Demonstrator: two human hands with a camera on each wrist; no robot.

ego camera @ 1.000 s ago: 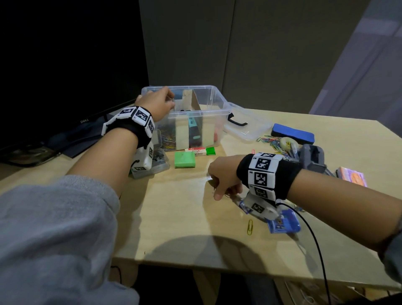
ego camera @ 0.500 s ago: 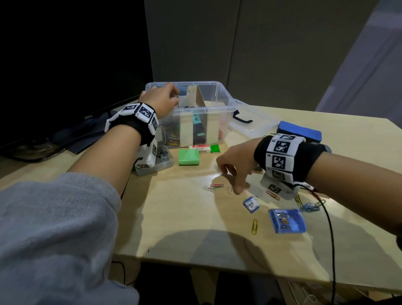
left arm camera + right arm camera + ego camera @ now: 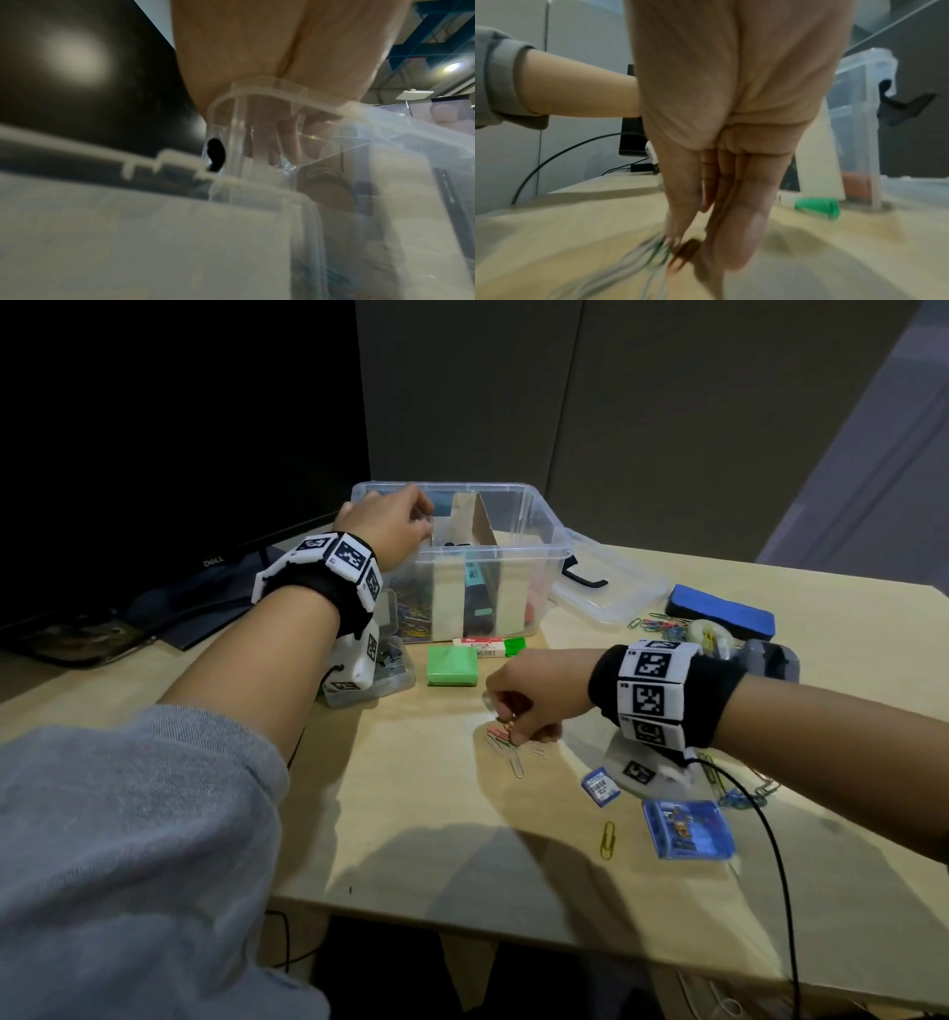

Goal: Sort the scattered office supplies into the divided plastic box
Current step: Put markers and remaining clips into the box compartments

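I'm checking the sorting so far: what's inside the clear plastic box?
Inside the clear plastic box, cardboard dividers split it. Colourful paper clips fill the left section, a teal-and-black item stands in the middle, and something red sits on the right. The left hand covers the back-left corner.

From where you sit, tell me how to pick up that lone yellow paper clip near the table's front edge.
The yellow paper clip lies flat on the table, long axis running roughly front to back. Come from straight above and pinch across its two long sides near the middle, probably sliding a fingernail under one edge.

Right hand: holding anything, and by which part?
The right hand pinches a few paper clips at their upper ends between its fingertips; the lower ends hang toward the table.
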